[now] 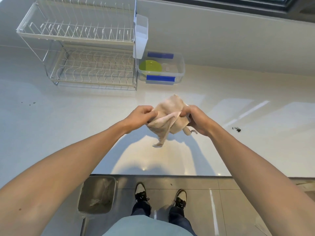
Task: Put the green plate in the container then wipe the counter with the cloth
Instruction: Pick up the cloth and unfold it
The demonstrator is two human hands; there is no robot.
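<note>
Both forearms reach toward 12 o'clock; left hand (pixel 142 115) and right hand (pixel 197 119) each hold a closed grip on the beige cloth (pixel 167 116) — raised above the worktop (pixel 238 150). Green plate (pixel 150 66) lies inside the clear container (pixel 180 65) — 12 o'clock, beside the dish rack (pixel 88 53).

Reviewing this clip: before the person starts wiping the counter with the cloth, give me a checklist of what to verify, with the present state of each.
1. Green plate is inside the clear container: ok.
2. Cloth is in hand: ok, the left hand and right hand each have a grip on it.
3. Cloth is down on the counter: not ok, it is bunched and held above the surface.
4. Debris to wipe is located: ok, dark crumbs lie to the right, smaller specks to the left.
5. Cloth is damp: cannot tell.
</note>
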